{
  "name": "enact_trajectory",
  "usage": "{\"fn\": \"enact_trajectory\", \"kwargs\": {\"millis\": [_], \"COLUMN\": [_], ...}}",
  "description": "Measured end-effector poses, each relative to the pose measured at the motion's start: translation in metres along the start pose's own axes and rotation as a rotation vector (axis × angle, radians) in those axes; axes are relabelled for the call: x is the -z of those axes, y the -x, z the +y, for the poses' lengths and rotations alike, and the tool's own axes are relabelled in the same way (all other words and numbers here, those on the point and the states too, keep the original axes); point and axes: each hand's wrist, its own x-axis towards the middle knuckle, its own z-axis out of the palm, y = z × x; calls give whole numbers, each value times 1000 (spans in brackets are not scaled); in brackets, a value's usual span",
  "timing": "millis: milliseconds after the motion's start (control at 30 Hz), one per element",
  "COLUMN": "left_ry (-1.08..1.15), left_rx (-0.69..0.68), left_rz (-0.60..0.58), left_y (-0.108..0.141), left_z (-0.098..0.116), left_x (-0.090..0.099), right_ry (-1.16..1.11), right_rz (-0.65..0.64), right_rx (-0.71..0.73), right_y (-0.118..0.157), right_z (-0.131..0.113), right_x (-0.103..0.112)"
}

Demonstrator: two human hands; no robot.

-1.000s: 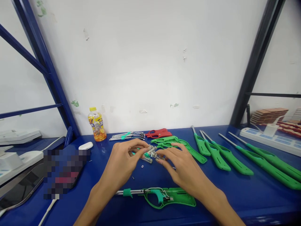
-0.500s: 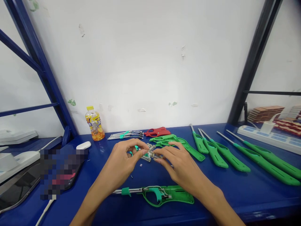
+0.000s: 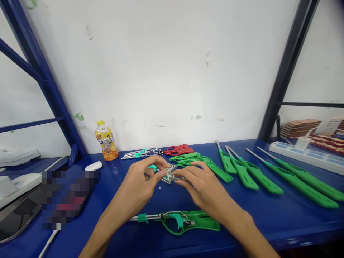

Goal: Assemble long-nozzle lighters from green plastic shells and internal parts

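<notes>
Both my hands meet above the middle of the blue table. My right hand pinches a small clear plastic fuel tank, partly hidden behind the fingers. At its left end, the thumb and forefinger of my left hand are closed; what exactly sits between those fingertips is too small to tell. More clear tanks lie just behind the fingertips. Nearer to me rests an opened green lighter half-shell with a metal tube, a teal trigger and a white wire in it.
Several green long-neck lighters lie at the right. Behind my hands are loose green shells, red shells and metal tubes with wires. A drink bottle, a white case and phones stand or lie left; a power strip is far right.
The view has shifted slightly. My hands stay together at the same spot, and the right hand's clear tank now sits closer to the left fingertips.
</notes>
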Motion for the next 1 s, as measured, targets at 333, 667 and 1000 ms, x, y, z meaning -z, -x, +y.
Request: {"fn": "enact_trajectory", "kwargs": {"millis": [333,667,1000], "left_ry": [12,21,44], "left_rx": [-2,-3,8], "left_rz": [-18,-15,-8], "left_y": [0,0,-1], "left_z": [2,3,7], "left_x": [0,-2,-2], "right_ry": [-10,-16,-16], "right_rz": [-4,-9,-13], "right_rx": [4,2,-16], "right_y": [1,0,0], "right_z": [-1,-1,-2], "right_x": [1,1,2]}}
